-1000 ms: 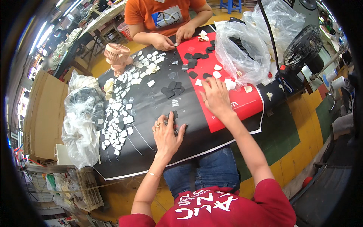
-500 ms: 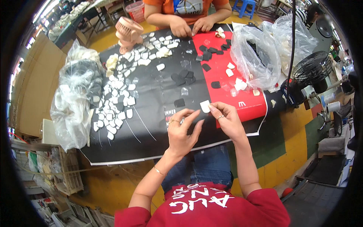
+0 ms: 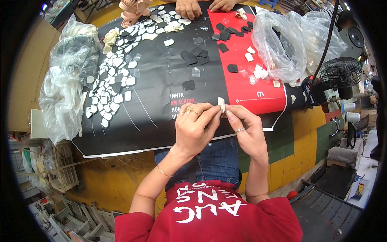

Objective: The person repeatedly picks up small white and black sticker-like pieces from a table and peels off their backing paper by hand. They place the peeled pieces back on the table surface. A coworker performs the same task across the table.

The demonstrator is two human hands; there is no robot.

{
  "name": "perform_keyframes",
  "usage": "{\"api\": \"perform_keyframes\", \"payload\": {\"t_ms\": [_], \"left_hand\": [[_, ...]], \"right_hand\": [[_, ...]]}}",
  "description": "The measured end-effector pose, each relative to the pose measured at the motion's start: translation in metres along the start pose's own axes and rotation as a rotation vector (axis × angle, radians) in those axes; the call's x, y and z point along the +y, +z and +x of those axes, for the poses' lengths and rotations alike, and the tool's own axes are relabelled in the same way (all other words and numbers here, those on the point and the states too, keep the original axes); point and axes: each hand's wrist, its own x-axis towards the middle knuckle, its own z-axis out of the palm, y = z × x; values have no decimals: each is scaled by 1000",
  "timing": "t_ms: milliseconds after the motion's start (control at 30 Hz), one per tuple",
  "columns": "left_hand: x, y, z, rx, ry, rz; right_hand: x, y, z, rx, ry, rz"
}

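Note:
A small white tab-shaped piece [image 3: 221,103] with one rounded end is pinched upright between both my hands, turned nearly edge-on. My left hand [image 3: 198,125] has its thumb and index finger at the left side of the piece. My right hand [image 3: 248,131] grips it from the right with thumb and fingertips. Just beyond them, one black tab [image 3: 188,84] lies on the black sheet [image 3: 159,90]. Farther back are several overlapping black tabs [image 3: 195,56] and a clear plastic piece [image 3: 196,72]. Many white tabs [image 3: 107,101] spread across the left side.
Clear plastic bags [image 3: 66,101] bulge at the left edge, and others [image 3: 278,48] at the right. A red area [image 3: 258,90] of the sheet carries black and white tabs. Another person's hands [image 3: 188,9] work at the far edge. A black fan [image 3: 338,72] stands at right.
My left hand has moved right and taken hold of the white tab too. The tab has turned from face-on to nearly edge-on. The whole view has shifted a little.

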Motion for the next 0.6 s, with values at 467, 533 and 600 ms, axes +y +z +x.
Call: {"api": "perform_keyframes", "payload": {"t_ms": [467, 533, 600], "left_hand": [[10, -3, -2, -28, -346, -322], [10, -5, 0, -38, -315, -330], [10, -5, 1, -58, -316, -348]], "right_hand": [[-13, 1, -6, 74, -115, -388], [-16, 2, -6, 106, -206, -577], [-18, 6, -7, 154, -285, -656]]}}
